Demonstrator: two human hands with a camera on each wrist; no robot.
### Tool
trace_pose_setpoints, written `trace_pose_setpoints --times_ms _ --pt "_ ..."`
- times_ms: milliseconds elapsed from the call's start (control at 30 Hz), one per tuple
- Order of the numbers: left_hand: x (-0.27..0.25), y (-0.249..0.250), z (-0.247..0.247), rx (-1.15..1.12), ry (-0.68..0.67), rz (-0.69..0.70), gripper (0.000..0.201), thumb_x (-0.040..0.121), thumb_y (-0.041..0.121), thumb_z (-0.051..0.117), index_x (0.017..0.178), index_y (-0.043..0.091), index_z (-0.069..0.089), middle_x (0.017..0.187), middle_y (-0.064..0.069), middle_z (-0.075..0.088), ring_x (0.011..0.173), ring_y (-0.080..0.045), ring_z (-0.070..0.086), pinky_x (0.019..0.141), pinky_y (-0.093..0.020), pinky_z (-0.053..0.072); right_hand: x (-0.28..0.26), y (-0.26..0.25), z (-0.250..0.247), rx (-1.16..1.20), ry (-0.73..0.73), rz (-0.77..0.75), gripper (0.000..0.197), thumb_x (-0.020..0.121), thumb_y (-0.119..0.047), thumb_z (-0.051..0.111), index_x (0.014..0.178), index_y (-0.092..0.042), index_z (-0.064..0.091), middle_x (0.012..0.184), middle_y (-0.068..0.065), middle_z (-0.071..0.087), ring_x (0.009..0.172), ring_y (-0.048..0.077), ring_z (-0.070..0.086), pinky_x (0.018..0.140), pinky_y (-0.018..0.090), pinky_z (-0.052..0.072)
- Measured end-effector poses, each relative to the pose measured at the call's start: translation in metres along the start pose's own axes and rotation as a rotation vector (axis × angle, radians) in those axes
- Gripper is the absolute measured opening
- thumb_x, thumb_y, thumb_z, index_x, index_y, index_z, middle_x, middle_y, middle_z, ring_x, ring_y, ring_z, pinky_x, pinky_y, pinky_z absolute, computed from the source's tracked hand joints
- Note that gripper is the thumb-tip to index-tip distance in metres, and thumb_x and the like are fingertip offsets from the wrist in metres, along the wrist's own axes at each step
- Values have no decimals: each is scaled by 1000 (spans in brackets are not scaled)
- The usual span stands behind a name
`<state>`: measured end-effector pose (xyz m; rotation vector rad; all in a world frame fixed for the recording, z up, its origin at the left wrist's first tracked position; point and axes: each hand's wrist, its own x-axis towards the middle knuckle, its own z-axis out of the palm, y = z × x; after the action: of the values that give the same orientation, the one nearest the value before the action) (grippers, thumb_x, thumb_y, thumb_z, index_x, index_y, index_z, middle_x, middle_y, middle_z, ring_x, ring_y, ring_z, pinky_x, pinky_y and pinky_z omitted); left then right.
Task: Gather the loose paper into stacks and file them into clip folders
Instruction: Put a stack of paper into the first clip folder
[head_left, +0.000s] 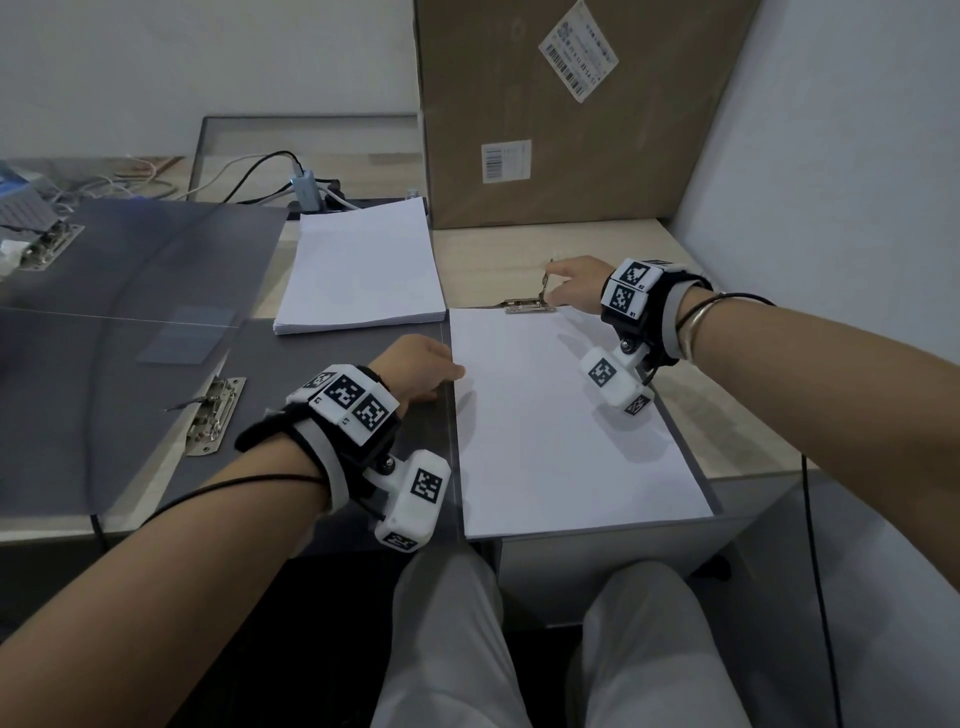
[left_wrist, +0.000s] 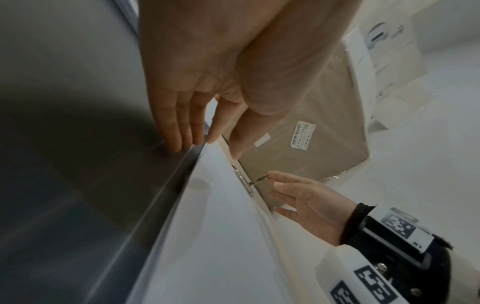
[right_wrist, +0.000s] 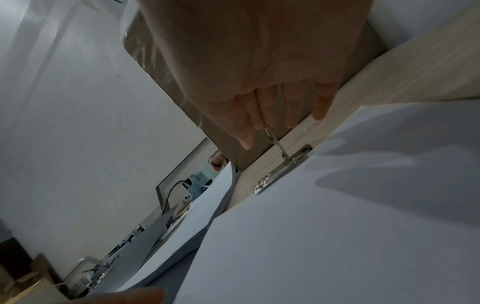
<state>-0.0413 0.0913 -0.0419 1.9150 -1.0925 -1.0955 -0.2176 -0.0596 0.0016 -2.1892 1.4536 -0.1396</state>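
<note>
A grey clip folder (head_left: 447, 467) lies open in front of me, with a stack of white paper (head_left: 561, 415) on its right half. Its metal clip (head_left: 530, 307) sits at the paper's top edge, with the lever (head_left: 546, 283) raised. My right hand (head_left: 560, 285) pinches that lever; in the right wrist view the lever (right_wrist: 271, 135) runs between thumb and fingers (right_wrist: 267, 115). My left hand (head_left: 436, 371) lies with straight fingers (left_wrist: 179, 133) on the folder beside the paper's left edge (left_wrist: 207, 185).
A second paper stack (head_left: 363, 270) lies behind the folder. Left of it another open grey folder (head_left: 104, 364) shows its clip (head_left: 215, 415). A large cardboard box (head_left: 571, 114) stands against the wall behind the clip. Cables and a charger (head_left: 304, 189) lie at the back.
</note>
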Motion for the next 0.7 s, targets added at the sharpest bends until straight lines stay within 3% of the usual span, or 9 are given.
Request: trace_pose_setpoints --times_ms 33,100,167,233,333,367,433,500,700 --pt "-1 0 -1 28 -1 29 11 88 10 61 99 10 63 86 -3 55 89 -21 53 88 -31 48 1 0 0 6 5 -3 61 90 -21 56 147 -20 33 152 5 33 138 23 36 108 30 32" --pt "-1 0 -1 105 -10 66 37 89 11 60 126 10 59 116 -6 60 111 -22 55 104 -31 42 2 -1 1 24 20 -15 61 89 -21 56 146 -20 34 151 4 35 137 22 38 108 30 33" --pt "-1 1 -1 178 -50 109 45 91 13 59 136 11 52 132 -5 55 126 -19 49 112 -31 34 3 -1 1 54 24 -40 60 90 -19 55 146 -19 34 151 3 36 137 20 39 109 30 32" --pt "1 1 0 222 -97 123 40 92 14 58 133 11 55 120 -2 56 118 -16 50 106 -27 35 4 -3 3 62 19 -76 59 91 -16 54 146 -18 34 151 3 37 137 19 38 109 27 30" --pt "7 1 -1 257 -133 112 13 92 14 56 104 19 59 100 -2 47 96 -16 43 75 -20 37 6 -8 7 44 -20 -124 61 91 -13 53 147 -14 30 151 3 36 139 16 37 109 22 28" --pt "7 1 -1 264 -136 111 9 93 14 55 100 20 57 99 -3 47 96 -15 43 73 -18 36 7 -9 8 22 -40 -127 62 92 -15 53 148 -15 28 152 3 35 139 16 36 109 22 27" --pt "9 -1 -2 262 -147 108 25 93 16 57 117 20 62 113 -1 57 111 -15 51 95 -22 40 8 -11 9 -35 -69 -123 64 93 -19 52 150 -17 23 153 2 32 140 17 35 109 22 27" --pt "10 -2 -4 279 -156 111 39 93 16 57 131 14 58 137 2 54 130 -14 46 114 -27 29 12 -13 9 -98 -76 -118 63 94 -20 50 150 -20 22 154 2 31 139 20 36 107 24 29" --pt "9 -2 -6 369 -210 111 46 93 16 56 139 17 50 150 8 41 140 -13 35 121 -32 19 26 -22 15 -303 -127 -118 62 90 -2 37 148 -21 28 152 3 35 135 22 39 105 26 34"
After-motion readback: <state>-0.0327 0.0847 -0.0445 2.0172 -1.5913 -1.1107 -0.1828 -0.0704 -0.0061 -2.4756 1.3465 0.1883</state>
